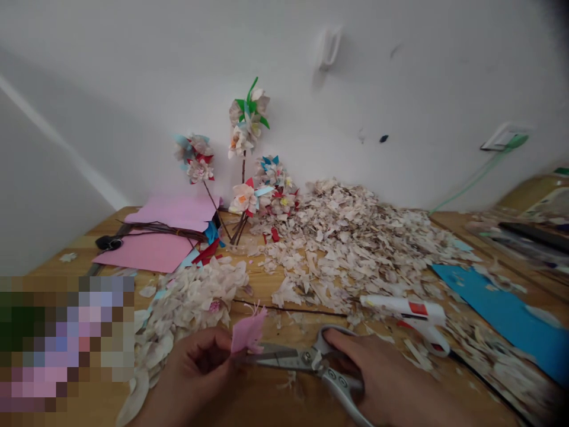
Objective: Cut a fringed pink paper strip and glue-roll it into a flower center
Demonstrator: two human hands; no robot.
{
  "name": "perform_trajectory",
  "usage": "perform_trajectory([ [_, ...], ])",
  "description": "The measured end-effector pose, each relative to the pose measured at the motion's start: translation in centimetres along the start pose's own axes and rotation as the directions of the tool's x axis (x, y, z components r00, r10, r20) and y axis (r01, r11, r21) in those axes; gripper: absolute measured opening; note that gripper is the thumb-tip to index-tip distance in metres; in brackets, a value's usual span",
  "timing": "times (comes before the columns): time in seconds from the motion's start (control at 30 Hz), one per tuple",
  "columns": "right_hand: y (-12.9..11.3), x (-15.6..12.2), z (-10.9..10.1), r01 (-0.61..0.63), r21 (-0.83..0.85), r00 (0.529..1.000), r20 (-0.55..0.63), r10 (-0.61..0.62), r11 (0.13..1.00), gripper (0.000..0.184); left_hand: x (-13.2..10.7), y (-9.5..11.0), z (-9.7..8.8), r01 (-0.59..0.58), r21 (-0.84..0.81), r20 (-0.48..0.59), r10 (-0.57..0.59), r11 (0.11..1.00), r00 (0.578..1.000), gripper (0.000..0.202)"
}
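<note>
Between its thumb and fingers, my left hand (198, 367) pinches a small pink piece of paper (248, 331) whose upper edge is cut into thin strips. My right hand (377, 367) grips the handles of grey metal scissors (306, 358), and their blades point left and reach the lower part of the paper. Just beyond the hands lies a thin dark twig (288, 309). A heap of pale dried petals (200, 290) spreads beside my left hand. Past my right hand rests a white hot glue gun (409, 311).
Handmade flowers on twigs (243, 163) lean near the wall. A large pile of dried petals (355, 231) covers the table's back. Pink paper sheets (146, 252) carry a twig bundle (164, 229) at left; blue paper (502, 314) lies right. A green cable (466, 178) runs from the wall socket.
</note>
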State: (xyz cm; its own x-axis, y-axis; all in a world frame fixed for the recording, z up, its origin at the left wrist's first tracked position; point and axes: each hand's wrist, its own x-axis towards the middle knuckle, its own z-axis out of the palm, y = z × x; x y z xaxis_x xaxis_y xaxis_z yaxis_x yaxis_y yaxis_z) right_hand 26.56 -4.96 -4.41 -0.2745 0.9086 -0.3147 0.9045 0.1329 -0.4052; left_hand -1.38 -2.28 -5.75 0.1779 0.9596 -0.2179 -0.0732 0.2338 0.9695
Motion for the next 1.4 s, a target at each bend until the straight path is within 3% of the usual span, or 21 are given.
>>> perform_trajectory([
  [0.27, -0.2, 0.3, -0.2, -0.026, -0.006, 1.0, 0.012, 0.026, 1.0, 0.037, 0.1, 1.3, 0.9, 0.039, -0.06, -0.054, -0.042, 0.997, 0.998, 0.026],
  [0.67, 0.4, 0.4, 0.2, -0.05, -0.006, 0.999, -0.001, 0.05, 0.999, 0.041, -0.1, 1.0, 1.0, 0.155, -0.251, 0.077, -0.14, 0.955, 0.987, 0.029],
  [0.83, 0.1, 0.3, 0.0, -0.039, -0.01, 0.999, -0.01, 0.039, 0.999, 0.033, 0.2, 0.7, 0.7, 0.192, -0.236, 0.083, -0.177, 0.953, 0.981, 0.031],
  [1.03, 0.3, 0.4, 0.1, -0.04, 0.001, 0.999, -0.016, 0.04, 0.999, 0.054, -0.1, 1.2, 1.0, 0.179, -0.198, 0.022, -0.178, 0.964, 0.984, 0.033],
  [1.2, 0.1, 0.4, -0.1, -0.026, -0.022, 0.999, -0.025, 0.025, 0.999, 0.042, 0.0, 1.1, 0.8, 0.167, -0.18, 0.05, -0.161, 0.969, 0.986, 0.031],
  [1.4, -0.6, 0.3, -1.2, -0.008, 0.033, 1.0, 0.019, 0.007, 0.999, 0.055, 0.3, 0.2, 0.1, 0.134, -0.136, 0.011, -0.134, 0.982, 0.991, 0.029],
])
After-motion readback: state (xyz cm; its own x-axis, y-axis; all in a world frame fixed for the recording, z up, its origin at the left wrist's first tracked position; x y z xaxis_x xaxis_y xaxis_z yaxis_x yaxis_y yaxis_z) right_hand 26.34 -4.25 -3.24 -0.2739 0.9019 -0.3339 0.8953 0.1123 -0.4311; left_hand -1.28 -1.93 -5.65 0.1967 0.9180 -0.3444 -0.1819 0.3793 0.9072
